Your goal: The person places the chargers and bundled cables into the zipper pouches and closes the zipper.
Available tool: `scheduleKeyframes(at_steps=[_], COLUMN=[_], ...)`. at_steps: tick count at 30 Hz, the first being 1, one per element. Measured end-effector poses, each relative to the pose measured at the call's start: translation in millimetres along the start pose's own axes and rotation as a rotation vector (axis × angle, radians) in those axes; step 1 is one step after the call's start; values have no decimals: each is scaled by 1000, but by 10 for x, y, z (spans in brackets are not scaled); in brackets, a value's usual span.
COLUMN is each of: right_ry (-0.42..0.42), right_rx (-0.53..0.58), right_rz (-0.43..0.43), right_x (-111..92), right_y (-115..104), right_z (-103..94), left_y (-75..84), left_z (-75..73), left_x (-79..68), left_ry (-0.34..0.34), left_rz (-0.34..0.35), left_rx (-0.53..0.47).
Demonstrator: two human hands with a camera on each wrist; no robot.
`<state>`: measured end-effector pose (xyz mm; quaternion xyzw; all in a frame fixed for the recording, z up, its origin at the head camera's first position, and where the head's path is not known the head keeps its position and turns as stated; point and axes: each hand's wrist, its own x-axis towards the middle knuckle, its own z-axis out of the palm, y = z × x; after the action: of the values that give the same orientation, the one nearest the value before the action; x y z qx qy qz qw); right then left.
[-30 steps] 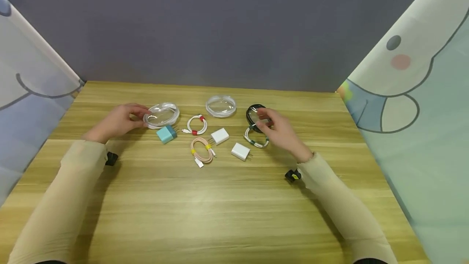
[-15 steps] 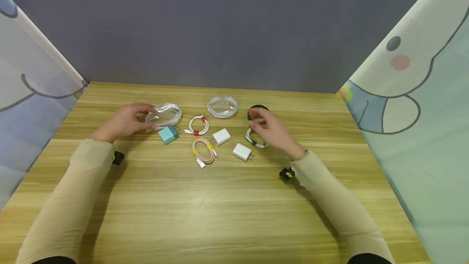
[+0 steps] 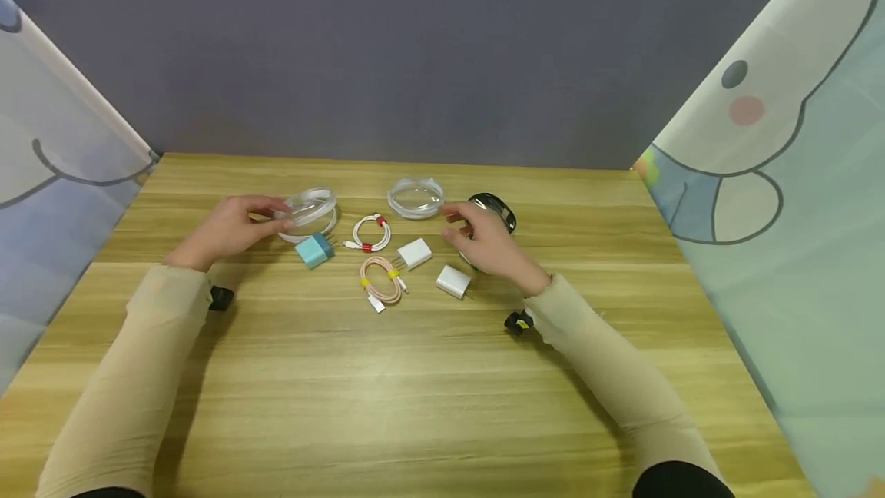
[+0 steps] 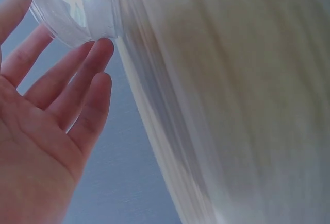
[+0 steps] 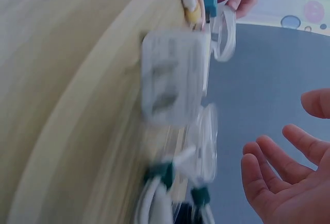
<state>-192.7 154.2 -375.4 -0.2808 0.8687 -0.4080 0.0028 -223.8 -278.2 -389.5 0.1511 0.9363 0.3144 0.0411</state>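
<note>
In the head view my left hand (image 3: 231, 230) pinches the edge of a clear round plastic piece with a whitish rim (image 3: 311, 204), tilted up at the left of the group. The left wrist view shows its clear rim (image 4: 77, 13) at the thumb and fingertips. My right hand (image 3: 487, 243) hovers with loosely bent fingers and holds nothing. Behind it lies a black-rimmed clear round piece (image 3: 505, 212). A coiled white cable with green ties (image 5: 160, 175) shows in the right wrist view, mostly hidden from the head camera by the hand.
A second clear round piece (image 3: 416, 214) lies at the back. Between the hands are a teal charger (image 3: 314, 250), two white chargers (image 3: 415, 253), a white cable with red ties (image 3: 356, 237) and a pinkish cable with yellow ties (image 3: 379, 297). A dark panel (image 3: 415, 52) stands behind the table.
My right hand has moved left from the black-rimmed piece, uncovering more of it and covering the green-tied cable. On the left, the clear piece has tilted upward in my fingers.
</note>
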Motion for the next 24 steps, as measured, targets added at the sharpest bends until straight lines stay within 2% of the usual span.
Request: scheduleKeyframes(at_steps=[5,15,24], right_ry=[-14,-87,-131], right_rx=[23,97,187], right_rz=[-35,-34,31], right_x=[112,349,553], right_y=[-111,-345,-462], right_z=[153,448,675], left_y=[-11,-6,10], left_z=[-5,-28,-56], left_x=[-17,-38,-43], left_ry=[18,22,19], left_rz=[-10,-34,-33], left_rx=[0,-26,-10])
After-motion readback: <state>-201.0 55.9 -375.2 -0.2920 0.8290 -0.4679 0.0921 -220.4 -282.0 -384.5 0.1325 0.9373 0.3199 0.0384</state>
